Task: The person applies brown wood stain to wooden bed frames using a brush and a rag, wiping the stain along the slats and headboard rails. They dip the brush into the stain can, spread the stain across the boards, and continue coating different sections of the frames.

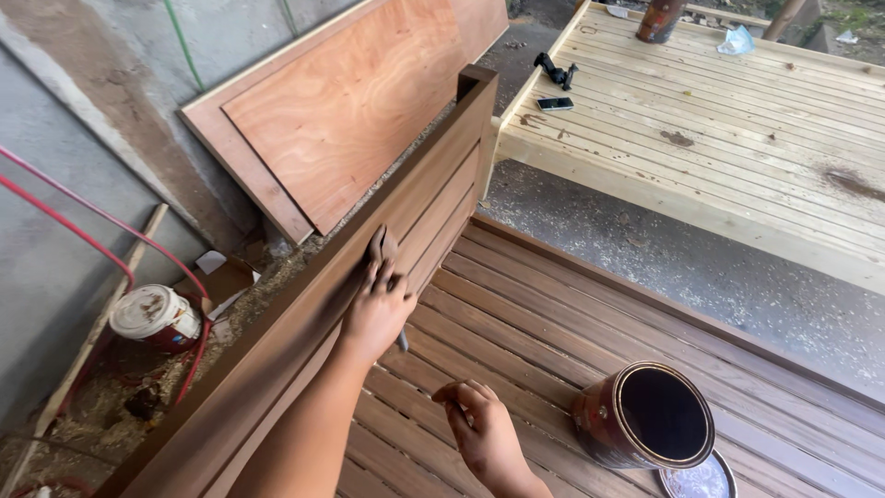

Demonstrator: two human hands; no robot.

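Brush point(385, 251): small, dark brown with stain, clasped in the left hand point(376, 312) and pressed flat on the top rail of the stained headboard point(304, 323). Bristle end points up the rail toward its far corner post; a grey bit of handle shows below the palm. The brush's long axis runs along the rail.

Right hand point(481, 429): loosely curled, holding nothing, hovering over the stained slatted bed base point(553, 323) just beside the headboard's inner face.

Headboard: long axis runs from the lower left to the far corner post at top centre. Its outer edge faces a grey wall, with little room between.

Open can point(645, 415): round, stain-streaked, dark inside, tilted toward the viewer, standing on the slats near the lower edge, to the right of the right hand. Its round metal lid point(698, 481) lies beside it.

Closed can point(157, 318): round, pale smeared lid, red-brown body, on the dusty floor outside the headboard, beside red hose point(83, 235).

Plywood panel point(341, 101): reddish, leaning on the wall.

Unstained bed frame point(737, 138): pale wood, well apart across a bare concrete strip; it carries a black phone point(555, 104), a dark tool point(554, 70) and a rusty can point(659, 20).
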